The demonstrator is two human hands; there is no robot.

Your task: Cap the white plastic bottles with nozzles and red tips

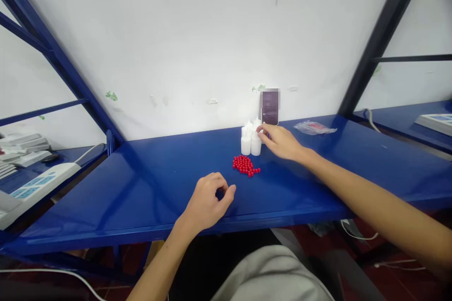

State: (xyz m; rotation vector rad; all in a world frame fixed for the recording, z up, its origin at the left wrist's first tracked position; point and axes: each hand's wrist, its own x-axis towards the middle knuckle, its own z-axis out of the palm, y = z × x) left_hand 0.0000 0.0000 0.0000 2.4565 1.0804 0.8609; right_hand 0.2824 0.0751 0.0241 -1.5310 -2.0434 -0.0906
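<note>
Several small white plastic bottles (pixel 246 145) with narrow tops stand upright in a tight group near the back of the blue table. My right hand (pixel 278 140) reaches in from the right, its thumb and fingertips closed on the upper part of the bottle at the group's right side. Just in front of the bottles lies a loose patch of small red caps (pixel 243 164). Closer to the front edge, my left hand (pixel 209 197) rests over the table with loosely curled fingers; a gap shows between thumb and fingers, and nothing is visible in it.
A dark phone-like device (pixel 270 109) leans against the wall behind the bottles. To the right lies a clear plastic bag (pixel 314 127) with something red inside. A white power strip (pixel 42 188) is at the left, beyond the blue metal frame (pixel 70 66).
</note>
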